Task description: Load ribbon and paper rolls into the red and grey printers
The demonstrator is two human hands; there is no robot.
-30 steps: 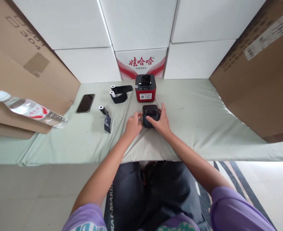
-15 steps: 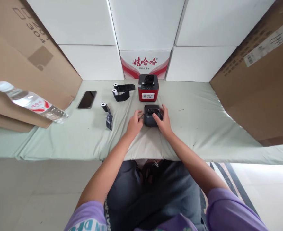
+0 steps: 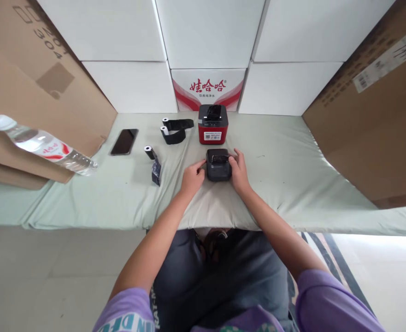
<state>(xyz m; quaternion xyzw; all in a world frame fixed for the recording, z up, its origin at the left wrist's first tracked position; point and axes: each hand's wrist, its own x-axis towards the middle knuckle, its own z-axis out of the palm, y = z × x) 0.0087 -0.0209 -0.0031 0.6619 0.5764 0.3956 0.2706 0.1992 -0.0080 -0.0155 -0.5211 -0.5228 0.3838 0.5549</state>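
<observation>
Bright, even daylight, soft w/ faint shadows only. Strongest light at 4 o'clock: floor patch (image 3: 379,263) blown out white. White boxes (image 3: 209,32) at 12 o'clock near overexposed. Wide-angle lens bends edges, esp. cardboard (image 3: 379,115) at 3 o'clock. Centre sharp; water bottle (image 3: 40,145) at 9 o'clock slightly soft.

1. a pale green cloth (image 3: 292,175) covers the desk.
2. a red printer (image 3: 213,125) stands at the back middle.
3. just in front of it sits a black printer (image 3: 218,166).
4. left of the red printer lie two paper rolls (image 3: 173,130), another roll (image 3: 150,152), a phone (image 3: 124,141) and, far left, a water bottle (image 3: 40,145).
</observation>
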